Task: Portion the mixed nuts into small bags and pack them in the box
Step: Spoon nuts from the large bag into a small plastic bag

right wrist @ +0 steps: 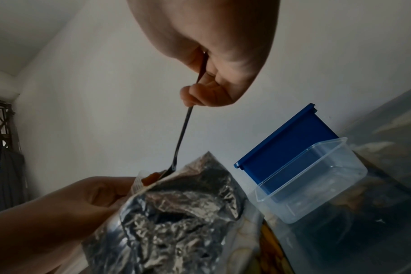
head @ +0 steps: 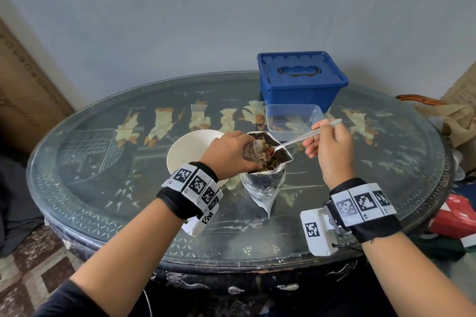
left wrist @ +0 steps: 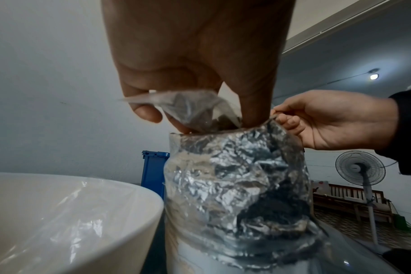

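A silver foil pouch of mixed nuts stands open at the table's middle. My left hand pinches a small clear bag over the pouch mouth. My right hand grips a metal spoon whose bowl, loaded with nuts, sits at the small bag's opening. A clear plastic box lies open just behind the pouch.
A blue lidded storage box stands at the table's far side. A white bowl lined with clear plastic sits left of the pouch. Cardboard and bags crowd the floor on the right.
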